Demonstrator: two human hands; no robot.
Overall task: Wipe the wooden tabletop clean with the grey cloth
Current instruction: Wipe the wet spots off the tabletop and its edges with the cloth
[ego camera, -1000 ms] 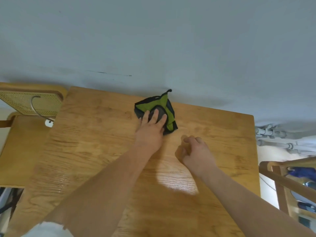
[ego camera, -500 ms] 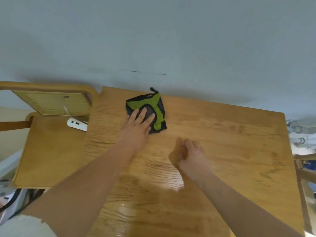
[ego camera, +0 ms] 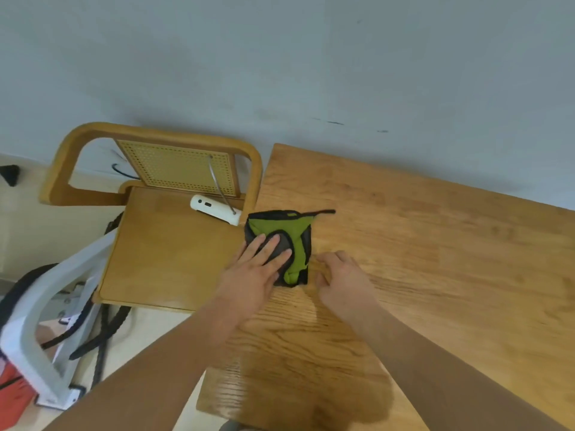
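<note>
While the left hand [ego camera: 252,275] lies flat on the grey cloth [ego camera: 298,244], its fingers [ego camera: 273,244] are straight and slightly spread, and they press the fabric down onto the wooden tabletop [ego camera: 420,259]. The cloth is folded into a small pad, dark grey with green panels and black trim. A thin black loop [ego camera: 323,212] trails from its far corner across the tabletop. It sits at the tabletop's left edge, towards the far end, and its left side reaches that edge; whether it overhangs cannot be told. The heel of the left hand comes in over the same edge.

The right hand [ego camera: 342,281] is over the tabletop just to the right of the cloth. Its fingers are loosely curled and hold nothing, with the fingertips pointing at the cloth's near right corner. Whether they touch the fabric or the wood cannot be told. Both forearms stretch in from the tabletop's near end, and their shadow darkens the wood there.

A wooden chair [ego camera: 168,250] with a cane back stands against the tabletop's left edge. A white device [ego camera: 214,208] lies on the seat, close to that edge. Farther left of the tabletop, down on the floor, are a white frame [ego camera: 46,306], black cables [ego camera: 102,331] and a red object [ego camera: 12,393]. A pale grey wall [ego camera: 280,73] rises behind the tabletop's far edge
</note>
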